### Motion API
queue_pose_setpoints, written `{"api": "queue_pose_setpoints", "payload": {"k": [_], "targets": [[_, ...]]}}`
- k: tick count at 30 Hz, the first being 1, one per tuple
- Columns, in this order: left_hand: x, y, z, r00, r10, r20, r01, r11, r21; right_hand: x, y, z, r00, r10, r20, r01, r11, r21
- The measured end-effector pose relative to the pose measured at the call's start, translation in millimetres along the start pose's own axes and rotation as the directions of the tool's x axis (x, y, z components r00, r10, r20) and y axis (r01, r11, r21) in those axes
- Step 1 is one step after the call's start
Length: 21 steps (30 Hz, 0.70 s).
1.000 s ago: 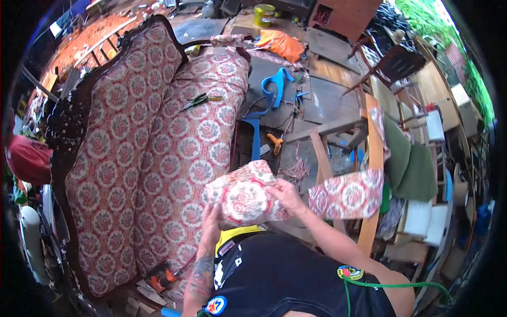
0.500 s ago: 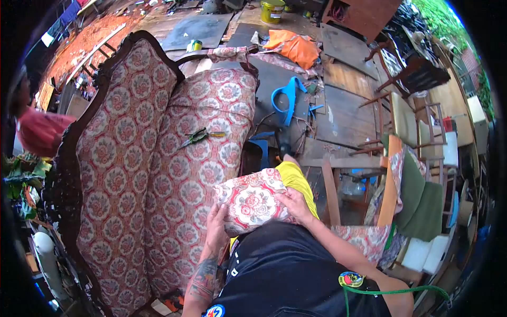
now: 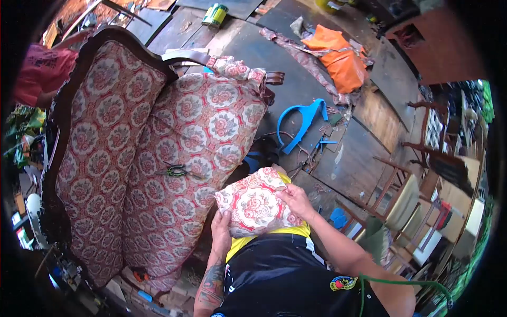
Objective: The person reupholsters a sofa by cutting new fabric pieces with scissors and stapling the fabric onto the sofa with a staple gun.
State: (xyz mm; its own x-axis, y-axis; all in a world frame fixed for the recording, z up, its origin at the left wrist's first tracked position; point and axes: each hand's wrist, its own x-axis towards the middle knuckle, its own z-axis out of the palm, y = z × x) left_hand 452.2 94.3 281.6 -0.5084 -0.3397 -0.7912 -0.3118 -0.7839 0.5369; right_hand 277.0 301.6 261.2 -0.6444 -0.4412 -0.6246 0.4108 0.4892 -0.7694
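Observation:
A floral-patterned fabric piece (image 3: 256, 206), red and cream, lies in front of my black shirt, held at both sides. My left hand (image 3: 221, 226) grips its lower left edge. On its right side my right hand (image 3: 296, 201) pinches the fabric between thumb and fingers. Beside me at the left stands a carved dark-wood sofa (image 3: 182, 153) covered in the same floral fabric. Pliers with dark and green handles (image 3: 177, 170) rest on the sofa seat.
A person in a red shirt (image 3: 45, 74) stands behind the sofa. An orange cloth (image 3: 340, 63), a blue curved piece (image 3: 303, 124) and a green-yellow can (image 3: 215, 16) lie on the floor. Wooden chairs (image 3: 401, 201) stand at the right.
The view has turned, so the sofa and floor items appear shifted and tilted. Both hands still hold the fabric piece. The person in red now shows nearer the sofa back.

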Motion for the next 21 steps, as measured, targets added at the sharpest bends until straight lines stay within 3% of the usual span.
{"api": "queue_pose_setpoints", "payload": {"k": [2, 4, 6, 15, 21], "targets": [[8, -5, 29, 0.998, -0.011, -0.057, 0.012, 1.000, 0.008, 15, -9, -32, 0.997, 0.064, 0.047, -0.059, 0.994, -0.094], [13, 5, 63, 0.996, -0.049, -0.076, 0.054, 0.996, 0.069, 37, 3, -51, 0.992, 0.092, 0.088, -0.088, 0.995, -0.040], [26, 16, 89, 0.996, -0.035, -0.086, 0.042, 0.996, 0.078, 62, 10, -65, 0.991, 0.065, 0.117, -0.081, 0.987, 0.139], [58, 38, 126, 0.996, 0.045, -0.083, -0.049, 0.998, -0.044, 125, -49, -91, 0.973, 0.029, 0.227, -0.075, 0.978, 0.194], [50, 28, 115, 0.988, 0.121, -0.098, -0.132, 0.985, -0.109, 141, -71, -95, 0.968, -0.039, 0.247, 0.071, 0.990, -0.123]]}}
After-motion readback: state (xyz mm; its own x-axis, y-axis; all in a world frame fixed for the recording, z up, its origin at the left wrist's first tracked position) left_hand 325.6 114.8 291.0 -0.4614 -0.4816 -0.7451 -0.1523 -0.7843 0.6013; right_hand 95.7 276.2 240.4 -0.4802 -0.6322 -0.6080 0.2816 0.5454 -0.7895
